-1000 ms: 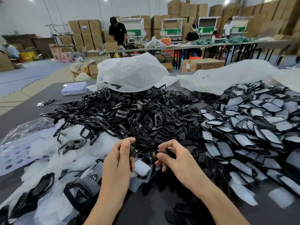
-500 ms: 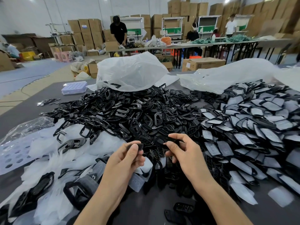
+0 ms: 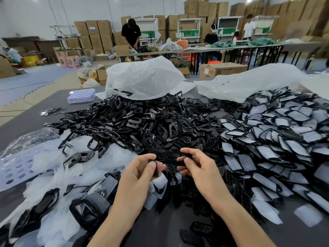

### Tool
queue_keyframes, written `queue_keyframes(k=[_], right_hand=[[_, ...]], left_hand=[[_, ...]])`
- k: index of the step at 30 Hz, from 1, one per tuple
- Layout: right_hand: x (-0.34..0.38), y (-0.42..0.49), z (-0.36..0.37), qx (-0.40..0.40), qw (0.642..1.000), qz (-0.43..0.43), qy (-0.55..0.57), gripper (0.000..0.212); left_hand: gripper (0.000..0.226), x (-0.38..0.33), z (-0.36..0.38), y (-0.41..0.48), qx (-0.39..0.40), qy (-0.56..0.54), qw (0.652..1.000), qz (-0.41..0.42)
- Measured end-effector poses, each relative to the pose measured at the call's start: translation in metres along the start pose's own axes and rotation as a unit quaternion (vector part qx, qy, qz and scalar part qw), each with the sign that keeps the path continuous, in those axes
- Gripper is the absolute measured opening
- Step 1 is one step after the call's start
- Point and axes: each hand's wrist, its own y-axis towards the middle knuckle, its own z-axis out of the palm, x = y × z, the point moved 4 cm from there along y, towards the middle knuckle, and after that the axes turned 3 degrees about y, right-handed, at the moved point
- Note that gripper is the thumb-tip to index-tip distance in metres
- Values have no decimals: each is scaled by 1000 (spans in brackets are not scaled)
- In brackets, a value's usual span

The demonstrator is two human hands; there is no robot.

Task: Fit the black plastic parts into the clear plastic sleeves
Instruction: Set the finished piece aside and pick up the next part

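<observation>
While the left hand [image 3: 140, 168] has tipped over from its upright pose of a second ago, both hands have stayed at the near foot of the heap of loose black parts [image 3: 142, 122], slightly apart. The left pinches a curved black part [image 3: 156, 169] under its thumb. The right hand [image 3: 197, 166] pinches a second dark piece [image 3: 185, 155], too blurred to make out. Neither holds a sleeve, so fitting looks not yet begun. The heap is glossy, hard rings and gridded mouldings. Left of it lie limp, filmy clear sleeves [image 3: 80, 168]; right of it, flat sleeved parts [image 3: 276, 139] overlap like scales.
</observation>
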Motion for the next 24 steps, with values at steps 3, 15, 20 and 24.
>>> queue_keyframes(k=[3, 15, 20, 24], right_hand=[[0, -2, 2, 14, 1000, 0, -11, 35], [9, -7, 15, 85, 994, -3, 66, 37], [14, -14, 21, 122, 989, 7, 85, 33], [17, -16, 21, 129, 988, 13, 82, 32]], left_hand=[[13, -1, -1, -1, 3, -28, 1000, -12], [3, 1, -2, -4, -80, 21, 997, -3], [15, 4, 0, -2, -83, 16, 996, 0], [25, 4, -1, -2, -45, 3, 999, -22]])
